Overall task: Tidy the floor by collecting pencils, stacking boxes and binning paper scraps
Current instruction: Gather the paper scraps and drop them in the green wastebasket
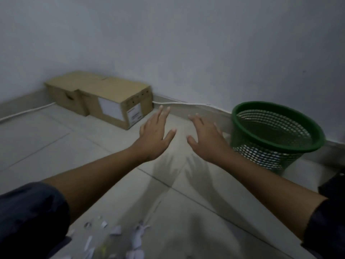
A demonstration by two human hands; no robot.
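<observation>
Both arms reach forward over the tiled floor (46, 143). My left hand (155, 136) and my right hand (206, 139) hover side by side, palms down, fingers spread and straight, holding nothing. Two brown cardboard boxes stand side by side against the wall: a smaller one (64, 91) at the left and a larger one (115, 101) with white labels, just left of my left hand. A green mesh bin (274, 135) stands right of my right hand, by the wall. White paper scraps (119, 238) lie scattered on the floor near the bottom edge, below my arms. No pencils show.
A white cable (24, 113) runs along the skirting behind the boxes and toward the bin. A dark object (334, 186) sits at the right edge. Bare tiles stretch between the boxes, the bin and the scraps.
</observation>
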